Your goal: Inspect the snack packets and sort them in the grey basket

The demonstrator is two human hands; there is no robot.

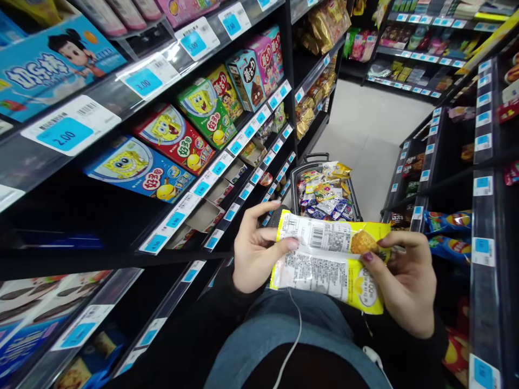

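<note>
Stretched between my two hands in front of my body is a yellow and white snack packet (320, 259), its printed back with a barcode turned up toward me. My left hand (259, 248) pinches its left end, thumb on top and the index finger pointing away. At the right end, my right hand (405, 278) grips the yellow part between thumb and fingers. Just beyond the packet, a dark shopping basket (295, 181) holds a heap of small snack packets (324, 192).
Shelves with price tags line both sides of a narrow aisle. Close on the left are cartoon-printed snack boxes (141, 167) and a blue carton (60, 65). Blue snack bags (450, 248) stick out at the right. Pale floor (357, 124) runs to a far shelf (417, 54).
</note>
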